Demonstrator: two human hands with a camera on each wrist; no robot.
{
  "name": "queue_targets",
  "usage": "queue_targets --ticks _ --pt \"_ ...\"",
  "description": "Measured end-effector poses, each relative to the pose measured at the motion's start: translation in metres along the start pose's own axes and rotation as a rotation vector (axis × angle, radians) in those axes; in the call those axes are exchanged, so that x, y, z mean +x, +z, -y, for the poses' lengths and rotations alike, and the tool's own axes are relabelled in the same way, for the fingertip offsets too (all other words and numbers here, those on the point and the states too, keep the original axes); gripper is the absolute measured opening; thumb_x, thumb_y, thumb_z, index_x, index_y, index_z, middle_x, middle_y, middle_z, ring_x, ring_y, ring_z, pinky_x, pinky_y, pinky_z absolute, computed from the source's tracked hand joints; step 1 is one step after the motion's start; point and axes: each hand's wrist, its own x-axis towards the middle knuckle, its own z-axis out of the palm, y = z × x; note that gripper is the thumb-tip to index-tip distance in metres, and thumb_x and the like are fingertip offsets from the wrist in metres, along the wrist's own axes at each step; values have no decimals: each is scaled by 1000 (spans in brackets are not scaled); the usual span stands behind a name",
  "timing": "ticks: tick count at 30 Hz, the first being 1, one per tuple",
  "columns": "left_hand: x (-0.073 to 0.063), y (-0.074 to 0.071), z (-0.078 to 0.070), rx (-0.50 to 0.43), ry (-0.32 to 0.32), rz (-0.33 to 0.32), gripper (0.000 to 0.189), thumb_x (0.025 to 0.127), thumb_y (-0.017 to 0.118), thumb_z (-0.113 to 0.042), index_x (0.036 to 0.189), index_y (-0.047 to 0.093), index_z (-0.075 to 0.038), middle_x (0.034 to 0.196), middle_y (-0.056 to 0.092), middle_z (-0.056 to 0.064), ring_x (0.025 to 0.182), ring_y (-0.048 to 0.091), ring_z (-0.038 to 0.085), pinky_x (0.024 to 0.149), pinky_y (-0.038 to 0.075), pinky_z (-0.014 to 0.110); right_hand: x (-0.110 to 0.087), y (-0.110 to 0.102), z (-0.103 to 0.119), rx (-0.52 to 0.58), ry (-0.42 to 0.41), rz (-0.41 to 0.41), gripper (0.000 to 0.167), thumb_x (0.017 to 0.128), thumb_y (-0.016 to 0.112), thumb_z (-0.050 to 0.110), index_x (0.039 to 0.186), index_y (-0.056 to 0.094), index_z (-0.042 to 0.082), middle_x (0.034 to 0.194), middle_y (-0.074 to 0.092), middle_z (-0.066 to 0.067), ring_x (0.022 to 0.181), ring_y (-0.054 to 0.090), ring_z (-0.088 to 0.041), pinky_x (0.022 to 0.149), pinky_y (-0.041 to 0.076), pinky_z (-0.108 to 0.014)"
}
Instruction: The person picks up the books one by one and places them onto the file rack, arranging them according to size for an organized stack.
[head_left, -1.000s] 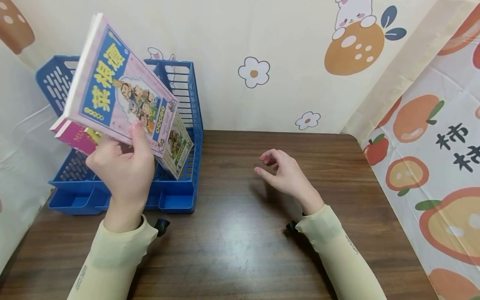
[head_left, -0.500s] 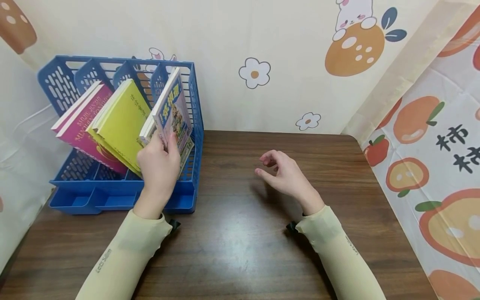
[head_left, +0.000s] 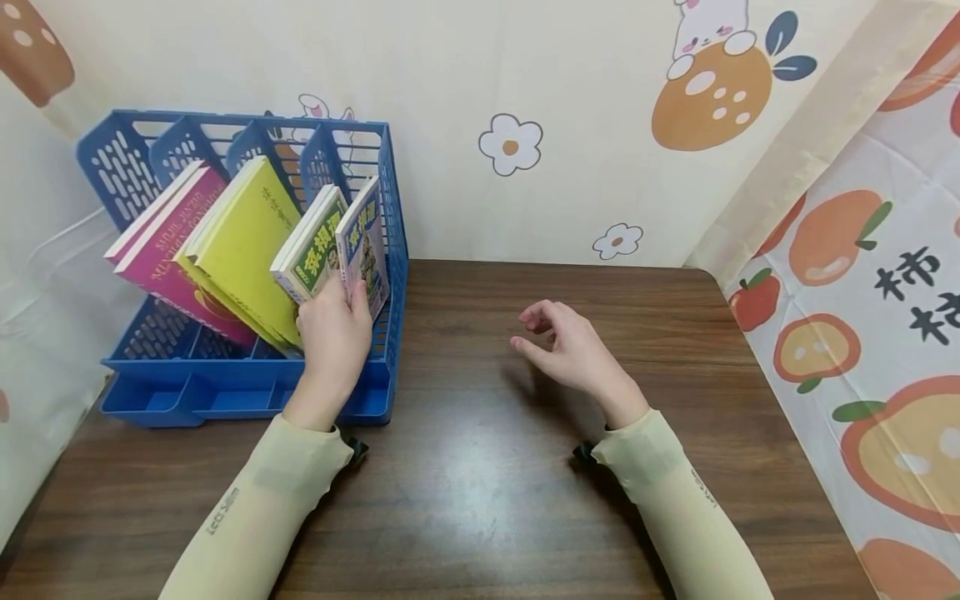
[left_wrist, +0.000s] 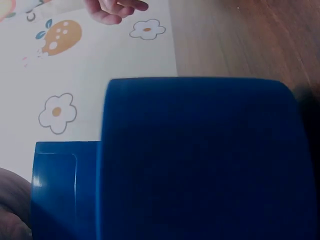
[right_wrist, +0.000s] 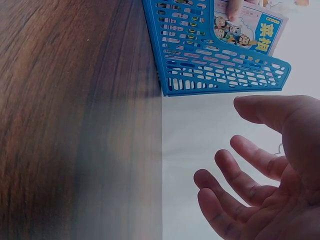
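Note:
My left hand [head_left: 333, 337] pinches the lower edge of a pink-and-blue comic-style book [head_left: 367, 250], thumb on its cover. That book stands tilted in the rightmost compartment of a blue plastic file rack [head_left: 146, 400]. Just left of it leans a green-covered book [head_left: 318, 246], partly behind my fingers. In the right wrist view, the pink cover [right_wrist: 245, 30] shows past the rack's slotted side, with a thumb on it. The rack's smooth blue front [left_wrist: 205, 160] fills much of the left wrist view. My right hand [head_left: 573, 350] is held over the table, fingers loosely bent, holding nothing.
Yellow-green books [head_left: 243, 242] and magenta books [head_left: 176, 250] lean in the rack's compartments further left. Small trays run along the rack's front. A patterned cloth [head_left: 442, 75] hangs behind the brown wooden table [head_left: 480, 483], and another [head_left: 885, 333] along its right side.
My left hand has brought the pink-and-blue book down and rightward into the rack's right compartment. The green book and the books behind are uncovered. My right hand has stayed still.

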Motion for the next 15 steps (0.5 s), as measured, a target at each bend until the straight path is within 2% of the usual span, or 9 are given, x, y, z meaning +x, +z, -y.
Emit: queue_targets --ticks 6,11,13,15 --pt "3 -2 0 35 -32 46 31 111 65 -14 124 72 13 120 75 34 94 76 55 78 60 70 0 0 -3 0 3 16 33 101 80 26 124 69 4 120 70 -14 115 65 -27 96 59 -52" --pt "5 -14 -3 111 -32 147 35 110 66 -19 119 74 14 114 75 36 89 76 55 68 60 65 0 0 -4 -5 7 25 35 102 80 26 126 69 3 122 70 -16 116 65 -29 98 59 -52" --pt "5 -22 -5 124 -21 182 37 110 66 -20 110 75 16 107 76 36 81 76 53 60 60 60 0 0 -4 -7 9 26 35 102 80 26 126 69 3 122 70 -16 116 65 -29 99 58 -53" --pt "6 -32 -7 128 -15 200 40 110 65 -21 94 75 14 95 76 35 69 74 48 48 55 50 0 0 -3 -7 8 26 35 102 80 25 126 69 3 122 70 -16 116 65 -29 99 58 -53"
